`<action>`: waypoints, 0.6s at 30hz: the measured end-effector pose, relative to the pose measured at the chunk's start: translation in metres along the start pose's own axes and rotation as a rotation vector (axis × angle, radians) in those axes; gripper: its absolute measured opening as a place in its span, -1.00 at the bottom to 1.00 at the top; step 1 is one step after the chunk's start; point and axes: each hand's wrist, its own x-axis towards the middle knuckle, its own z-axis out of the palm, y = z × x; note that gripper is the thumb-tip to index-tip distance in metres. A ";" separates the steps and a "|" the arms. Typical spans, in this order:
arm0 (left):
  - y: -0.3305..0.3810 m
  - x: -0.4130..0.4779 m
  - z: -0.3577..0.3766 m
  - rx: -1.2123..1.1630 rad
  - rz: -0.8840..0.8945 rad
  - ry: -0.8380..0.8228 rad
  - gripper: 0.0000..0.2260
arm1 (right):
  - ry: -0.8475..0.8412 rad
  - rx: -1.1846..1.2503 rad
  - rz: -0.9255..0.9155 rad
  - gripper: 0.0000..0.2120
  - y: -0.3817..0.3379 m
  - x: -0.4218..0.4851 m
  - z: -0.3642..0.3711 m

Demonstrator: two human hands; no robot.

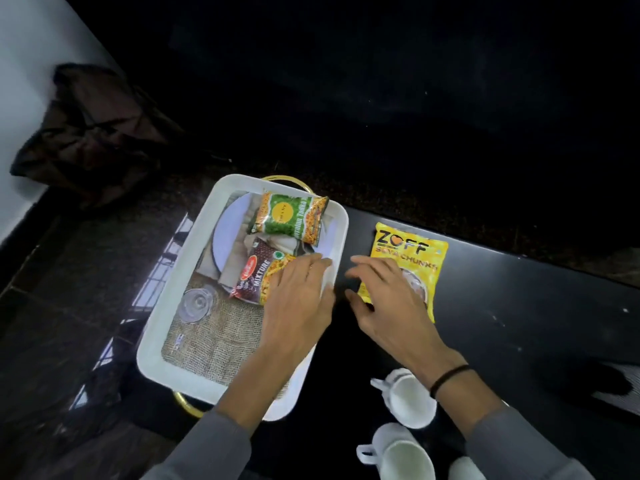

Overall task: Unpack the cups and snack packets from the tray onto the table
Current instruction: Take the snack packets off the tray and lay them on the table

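Head view, black table [519, 323], dark floor [69, 271]

Honestly a lot here is hard to make out. The left hand [297, 299] covers the right end of the Mixture packet [260, 277], so can't tell if the fingers actually have a grip on it or just rest on top. The right hand [388, 303] hides the lower left corner of the yellow Zoff packet [408, 261], same story there. The green packet [289, 216] has print too blurry to read. The nearer white cup [401, 455] is cut off by the bottom edge, and the other cup [408, 398] is partly behind the right wrist. The far side of the worktop [519, 323] just vanishes into darkness, and the brown heap [90, 133] top left is a smear.
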 end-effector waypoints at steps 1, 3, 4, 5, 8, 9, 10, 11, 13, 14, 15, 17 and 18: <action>-0.009 -0.003 -0.006 0.003 -0.052 0.027 -0.69 | -0.026 0.010 -0.028 -0.81 -0.009 0.006 0.004; -0.029 -0.008 -0.017 -0.015 -0.193 0.057 -0.64 | -0.064 0.021 -0.056 -0.79 -0.026 0.019 0.015; -0.039 -0.011 -0.021 -0.051 -0.284 0.072 -0.60 | -0.089 0.005 -0.062 -0.73 -0.033 0.025 0.020; -0.048 -0.014 -0.024 -0.097 -0.392 0.100 -0.57 | -0.128 -0.016 -0.067 -0.64 -0.040 0.031 0.027; -0.073 -0.024 -0.027 -0.291 -0.757 0.166 -0.56 | -0.268 -0.047 -0.057 -0.37 -0.053 0.042 0.043; -0.078 -0.026 -0.027 -0.408 -0.832 0.171 -0.62 | -0.304 -0.060 -0.054 -0.34 -0.056 0.044 0.047; -0.083 -0.028 -0.028 -0.535 -0.868 0.156 -0.69 | -0.332 -0.069 -0.050 -0.32 -0.058 0.045 0.051; -0.085 -0.029 -0.029 -0.666 -0.894 0.130 -0.73 | -0.354 -0.065 -0.039 -0.32 -0.060 0.045 0.054; -0.088 -0.029 -0.030 -0.908 -0.954 0.108 -0.81 | -0.383 -0.013 -0.012 -0.30 -0.062 0.044 0.059; -0.089 -0.028 -0.029 -1.002 -0.964 0.113 -0.84 | -0.389 0.026 0.000 -0.29 -0.062 0.042 0.060; -0.088 -0.026 -0.028 -1.070 -0.959 0.120 -0.86 | -0.392 0.060 0.007 -0.28 -0.063 0.041 0.062; -0.085 -0.022 -0.026 -1.156 -0.962 0.119 -0.84 | -0.390 0.103 0.016 -0.26 -0.063 0.038 0.063; -0.084 -0.020 -0.026 -1.183 -0.982 0.114 -0.81 | -0.388 0.124 0.020 -0.25 -0.063 0.038 0.063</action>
